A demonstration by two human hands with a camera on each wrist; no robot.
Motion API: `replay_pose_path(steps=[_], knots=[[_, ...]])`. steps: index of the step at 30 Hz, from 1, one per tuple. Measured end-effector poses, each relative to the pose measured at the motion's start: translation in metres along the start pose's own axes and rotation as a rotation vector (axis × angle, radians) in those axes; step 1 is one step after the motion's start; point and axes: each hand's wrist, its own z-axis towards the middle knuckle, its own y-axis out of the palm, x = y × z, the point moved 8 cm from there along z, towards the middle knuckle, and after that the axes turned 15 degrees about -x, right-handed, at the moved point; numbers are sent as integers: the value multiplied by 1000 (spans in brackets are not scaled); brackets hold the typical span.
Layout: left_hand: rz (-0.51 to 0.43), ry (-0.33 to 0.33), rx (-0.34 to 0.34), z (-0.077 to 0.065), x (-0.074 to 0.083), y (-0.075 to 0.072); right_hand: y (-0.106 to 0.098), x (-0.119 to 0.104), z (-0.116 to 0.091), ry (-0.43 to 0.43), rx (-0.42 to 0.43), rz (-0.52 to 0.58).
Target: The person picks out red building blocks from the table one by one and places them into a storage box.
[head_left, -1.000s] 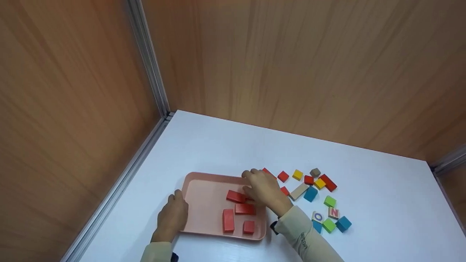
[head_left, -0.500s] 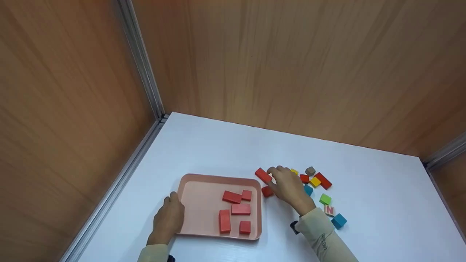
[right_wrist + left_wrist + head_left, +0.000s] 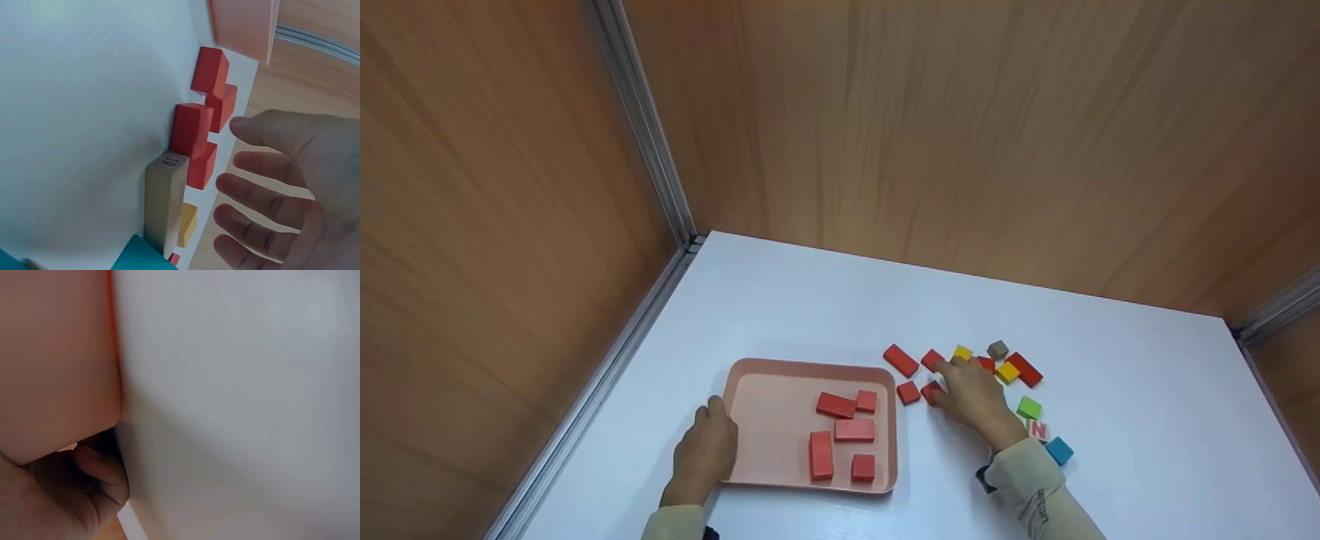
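Note:
My left hand (image 3: 705, 450) grips the left side of a pink tray (image 3: 772, 435); its curled fingers (image 3: 104, 475) show at the tray's edge in the left wrist view. Several red blocks (image 3: 821, 455) lie in the tray's right half. My right hand (image 3: 975, 397) is over the loose blocks right of the tray, fingers spread and slightly bent, nothing between them. Closest to its fingertips are a red cube (image 3: 932, 360) and a red block (image 3: 932, 393), partly covered. Two more red blocks, an oblong one (image 3: 900, 360) and a smaller one (image 3: 908, 392), lie beside the tray.
Around the right hand lie a yellow cube (image 3: 1007, 373), a long red block (image 3: 1024, 370), a grey cube (image 3: 997, 350), a green block (image 3: 1029, 408), a letter block (image 3: 1037, 430) and a blue cube (image 3: 1060, 451). A plain wooden block (image 3: 165, 202) shows in the right wrist view. Wooden panels (image 3: 922, 135) border the table.
My right hand has gone from over the tray to the loose blocks on the right, uncovering the small red cube in the tray. The left hand stays at the tray's left side.

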Motion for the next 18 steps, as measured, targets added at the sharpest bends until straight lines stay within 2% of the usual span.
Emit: replay_pose_path(steps=[5,11,18], knots=[[-22,-14,-12,0,-1,0,11,2,2,-9,-22,-15],[-35,-18,-17,0,-2,0,15,1,1,-35,1,-13],[10,45,24,-2,2,-1,6,-5,1,-47,30,-29]])
